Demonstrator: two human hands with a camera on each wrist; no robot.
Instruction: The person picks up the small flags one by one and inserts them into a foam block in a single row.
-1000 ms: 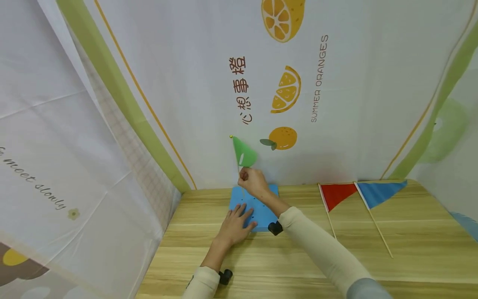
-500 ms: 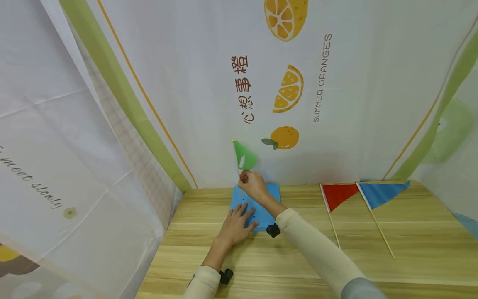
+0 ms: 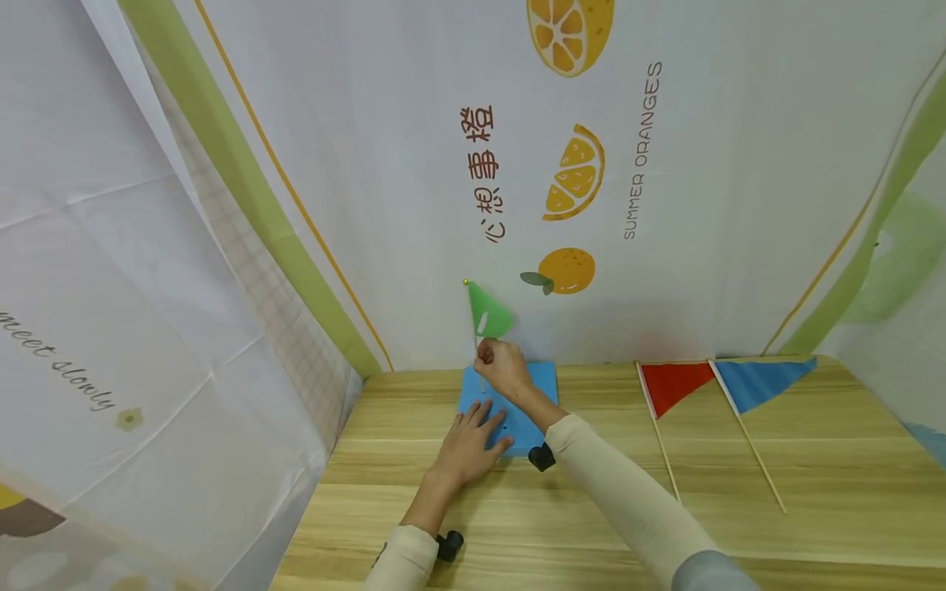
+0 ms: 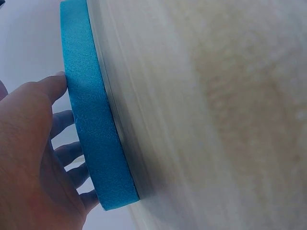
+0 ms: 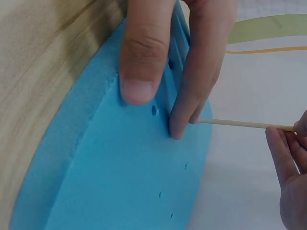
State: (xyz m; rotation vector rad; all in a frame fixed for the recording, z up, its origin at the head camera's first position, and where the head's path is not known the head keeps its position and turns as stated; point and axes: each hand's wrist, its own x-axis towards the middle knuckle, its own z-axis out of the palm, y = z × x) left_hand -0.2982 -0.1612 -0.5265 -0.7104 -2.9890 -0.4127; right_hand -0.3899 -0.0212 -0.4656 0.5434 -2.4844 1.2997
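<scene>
Head cam looks fwd/down from above; L/R wrist cams up close, all sharing blue block.

The right sleeve is showing cream cloth, with grey material at its elbow end and a black fitting jutting out beside its cuff. Left of the right sleeve, a cream left sleeve is bearing a dark marking and another black fitting.

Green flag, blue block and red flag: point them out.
Green flag (image 3: 492, 312), head view, middle of the pennant.
Blue block (image 5: 124, 165), right wrist view, bare part of the holed face.
Red flag (image 3: 668, 387), head view, middle of the pennant.
</scene>
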